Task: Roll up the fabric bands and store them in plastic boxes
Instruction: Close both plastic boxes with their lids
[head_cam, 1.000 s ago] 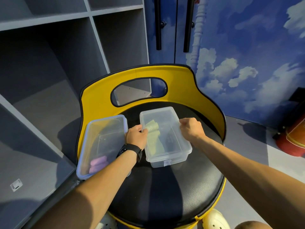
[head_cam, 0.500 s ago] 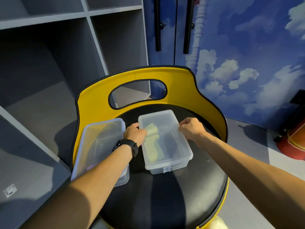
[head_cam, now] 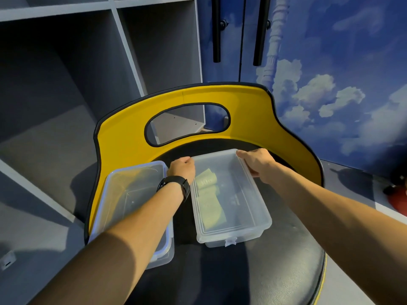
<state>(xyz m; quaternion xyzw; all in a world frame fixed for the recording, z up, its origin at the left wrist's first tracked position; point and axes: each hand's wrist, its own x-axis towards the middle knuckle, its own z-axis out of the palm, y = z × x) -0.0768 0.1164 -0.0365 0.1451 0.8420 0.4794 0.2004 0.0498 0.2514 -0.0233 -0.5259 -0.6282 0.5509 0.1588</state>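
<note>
Now both hands (head_cam: 181, 169) grip box lid (head_cam: 229, 190).

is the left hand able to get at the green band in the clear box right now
Probably not: the lid covers the clear box and the green band. The left hand and right hand grip its far corners.

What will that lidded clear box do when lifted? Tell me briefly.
The clear box is thin plastic holding only a rolled green band, so it is probably light and may flex. Its smooth walls look slippery. Both hands, left hand and right hand, at its far corners should keep it level.
</note>
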